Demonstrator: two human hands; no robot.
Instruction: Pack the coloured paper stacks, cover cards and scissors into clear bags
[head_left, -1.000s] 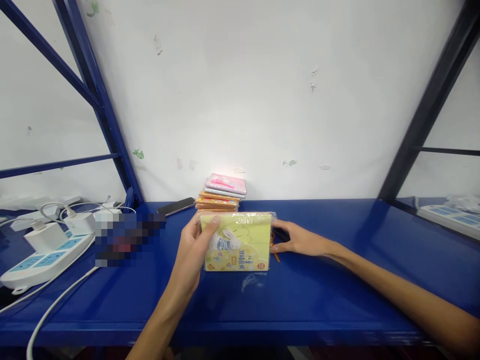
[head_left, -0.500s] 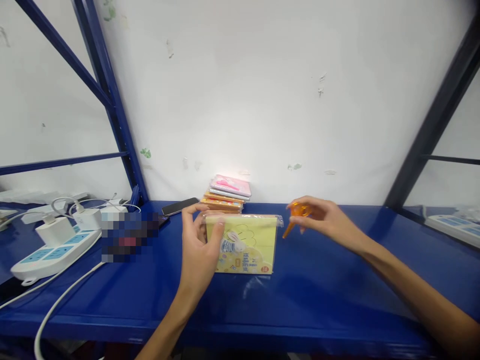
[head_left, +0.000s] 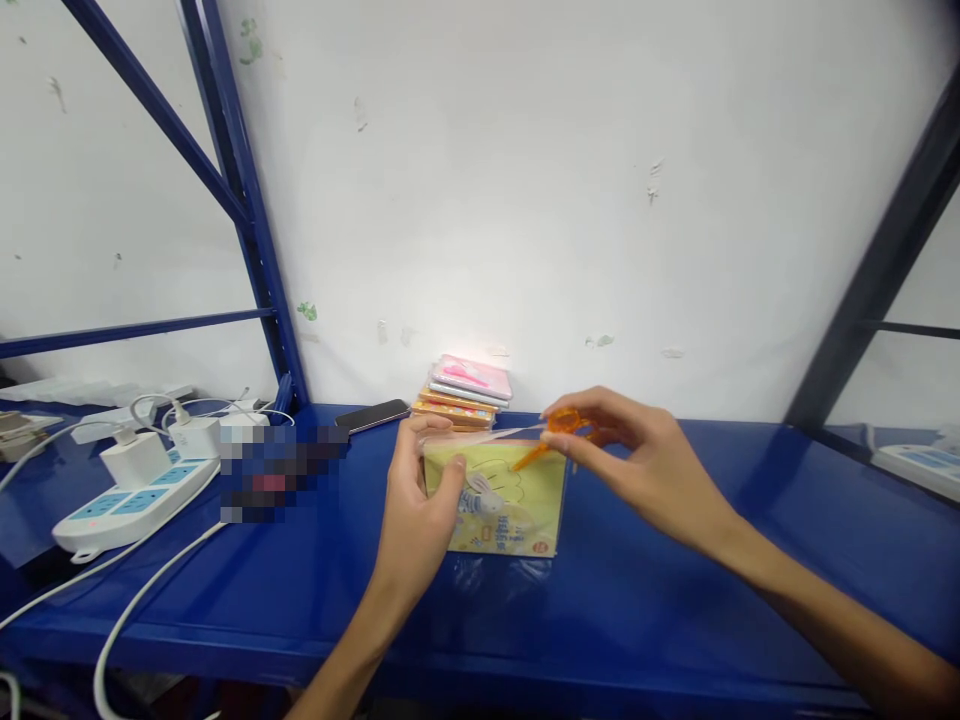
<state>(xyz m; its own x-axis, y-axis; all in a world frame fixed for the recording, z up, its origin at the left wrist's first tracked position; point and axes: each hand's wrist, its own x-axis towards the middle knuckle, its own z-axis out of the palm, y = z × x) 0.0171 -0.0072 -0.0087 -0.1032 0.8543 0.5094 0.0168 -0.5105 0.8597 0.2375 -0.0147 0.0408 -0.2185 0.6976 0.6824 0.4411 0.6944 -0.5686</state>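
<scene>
Yellow and rectangular, the packet (head_left: 517, 505) in glossy clear film (head_left: 480, 437) was below the frame's centre, pinched by the left hand (head_left: 425, 490) between thumb and fingers, while the right hand (head_left: 637, 445), fingers curled, gripped a looped, tapering orange plastic tool (head_left: 532, 456).

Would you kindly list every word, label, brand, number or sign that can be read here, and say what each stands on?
No text is clear enough to quote.
Yellow packet: blue Chinese characters, too blurred to read surely.
Red round mark on that packet: too small to read.
Stack of packets behind: no legible lettering.
White power strip: no legible lettering.
</scene>
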